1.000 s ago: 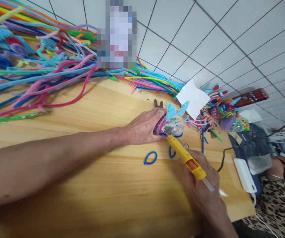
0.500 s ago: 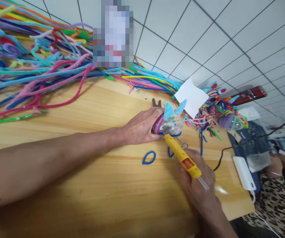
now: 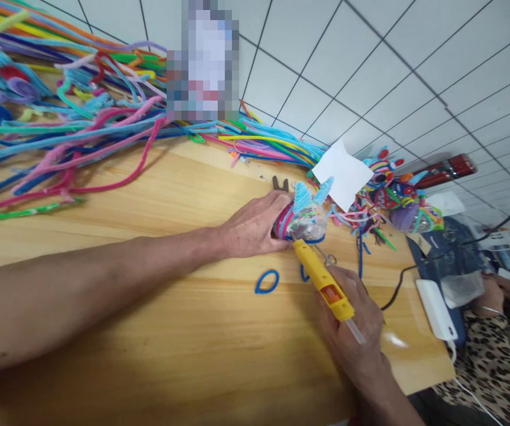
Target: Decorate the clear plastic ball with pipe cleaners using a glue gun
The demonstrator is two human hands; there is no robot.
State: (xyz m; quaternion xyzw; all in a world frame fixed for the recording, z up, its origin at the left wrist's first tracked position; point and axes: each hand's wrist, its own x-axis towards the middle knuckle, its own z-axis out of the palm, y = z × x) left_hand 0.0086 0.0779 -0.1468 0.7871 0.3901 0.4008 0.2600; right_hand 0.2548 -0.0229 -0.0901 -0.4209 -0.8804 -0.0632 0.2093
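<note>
My left hand (image 3: 259, 228) is wrapped round the end of a clear, rounded craft figure (image 3: 310, 222). Pink and blue pipe cleaners band the figure, and two light-blue ear-like pieces stand up from it. In my right hand (image 3: 355, 319) is a yellow hot glue gun (image 3: 323, 281), with a clear glue stick poking out of its back. The gun's tip is at the figure's lower edge, close to my left fingers; whether it touches cannot be made out. A blue pipe-cleaner loop (image 3: 267, 282) lies on the table nearby. Scissors (image 3: 329, 258) are partly hidden behind the gun.
Many coloured pipe cleaners (image 3: 81, 130) spread over the table's left and back. A white paper piece (image 3: 342, 174) and finished-looking colourful figures (image 3: 397, 195) are at the back right. A white power strip (image 3: 436, 310) sits at the right edge, beside another person's sleeve (image 3: 494, 361).
The back end of the glue gun has swung slightly left with my right hand. My left hand and the figure stay almost where they were.
</note>
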